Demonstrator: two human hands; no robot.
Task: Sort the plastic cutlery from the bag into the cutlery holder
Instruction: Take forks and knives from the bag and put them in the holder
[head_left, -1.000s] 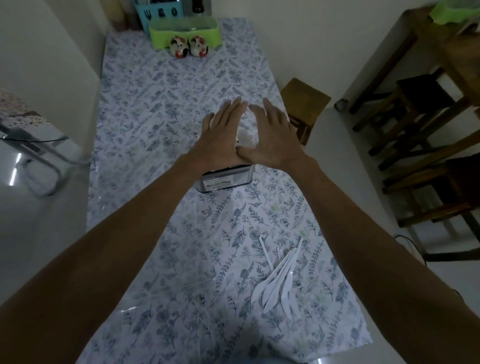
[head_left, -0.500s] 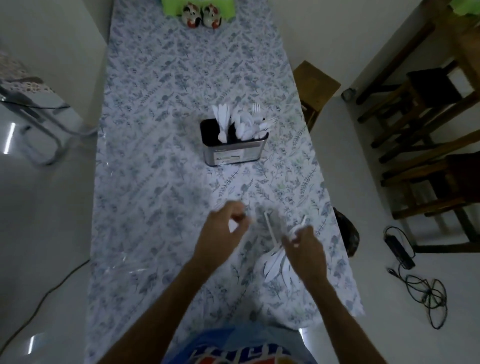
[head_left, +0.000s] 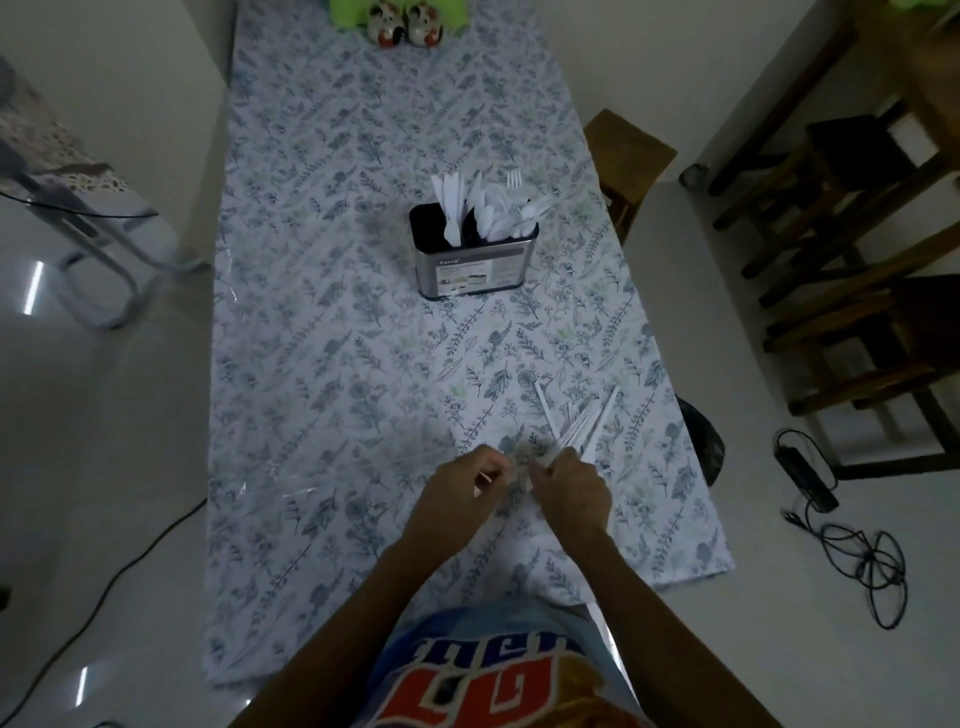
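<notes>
Head view, looking down along a long table (head_left: 322, 291) covered with a leaf-patterned cloth.

Left hand (head_left: 460, 499): held low over the near part of the table, knuckles up, fingers curled inward; a thin white sliver is pinched at the fingertips, too small to be identified. Forearm is extended from the lower frame edge.

Right hand (head_left: 571, 488): set just beside the left, nearly touching it, fingers closed around the near ends of a bundle of white plastic cutlery (head_left: 584, 423). Whether the bundle is lifted or resting on the cloth cannot be told.

Bundle of white plastic cutlery: long axes are run away from the person and slightly to the right, fanned at the far ends; one piece is splayed toward the left.

Cutlery holder (head_left: 475, 260): metal, upright, placed at mid-table, well apart from both hands. White knives, spoons and forks are stood in it, heads up, leaning rightward.

Two ceramic figurines (head_left: 405, 28): positioned at the far end of the table.
</notes>
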